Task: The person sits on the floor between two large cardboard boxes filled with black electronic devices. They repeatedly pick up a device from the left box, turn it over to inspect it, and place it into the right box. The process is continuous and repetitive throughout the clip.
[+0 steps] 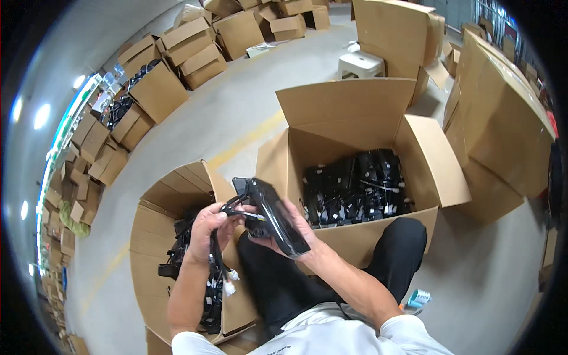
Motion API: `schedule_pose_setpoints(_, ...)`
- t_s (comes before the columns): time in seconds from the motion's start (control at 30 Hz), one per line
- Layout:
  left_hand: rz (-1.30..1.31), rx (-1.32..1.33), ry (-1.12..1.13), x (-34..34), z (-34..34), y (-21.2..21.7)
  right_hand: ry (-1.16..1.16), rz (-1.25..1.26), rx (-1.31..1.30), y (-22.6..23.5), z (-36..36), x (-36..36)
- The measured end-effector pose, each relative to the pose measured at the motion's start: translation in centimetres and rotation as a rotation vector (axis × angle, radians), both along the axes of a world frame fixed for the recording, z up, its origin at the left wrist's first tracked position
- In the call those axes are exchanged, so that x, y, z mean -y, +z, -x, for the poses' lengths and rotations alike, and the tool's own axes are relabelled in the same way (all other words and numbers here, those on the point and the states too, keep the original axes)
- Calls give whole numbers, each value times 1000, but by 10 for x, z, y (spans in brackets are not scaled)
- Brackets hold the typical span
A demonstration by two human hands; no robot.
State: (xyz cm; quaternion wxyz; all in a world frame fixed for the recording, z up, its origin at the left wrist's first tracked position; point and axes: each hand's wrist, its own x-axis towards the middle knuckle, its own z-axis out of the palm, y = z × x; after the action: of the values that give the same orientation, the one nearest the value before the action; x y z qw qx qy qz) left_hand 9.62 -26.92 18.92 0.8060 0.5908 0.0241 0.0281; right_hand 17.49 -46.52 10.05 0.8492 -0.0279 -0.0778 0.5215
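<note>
My right hand (294,228) grips a flat black rectangular device (273,214), tilted, held over my lap. My left hand (208,228) pinches the black cable bundle (216,260) that leaves the device's near end; the cable hangs down with small white connectors at its tip. An open cardboard box (355,127) straight ahead holds several black devices of the same kind (355,186), packed upright. A second open cardboard box (154,236) at my left holds black cabled parts (177,254).
I sit on a grey concrete floor with a yellow line (248,139). Stacked cardboard boxes (177,59) line the left and far side, large ones (503,118) stand at the right. A white plastic stool (361,64) is beyond the front box. A small teal object (419,297) lies by my right knee.
</note>
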Motion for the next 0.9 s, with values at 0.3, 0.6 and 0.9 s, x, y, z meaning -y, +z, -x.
schedule_pose_setpoints(0.3, -1290, 336, 424, 47, 29, 38, -240, 326, 49, -29, -10, 0)
schedule_pose_setpoints(0.6, -962, -306, -91, 31, 4, 46, -769, 696, 416, -18, 4, -2)
schedule_pose_setpoints(0.9, -795, 108, 448, -4, 28, 57, -614, 545, 1405, 53, -19, 73)
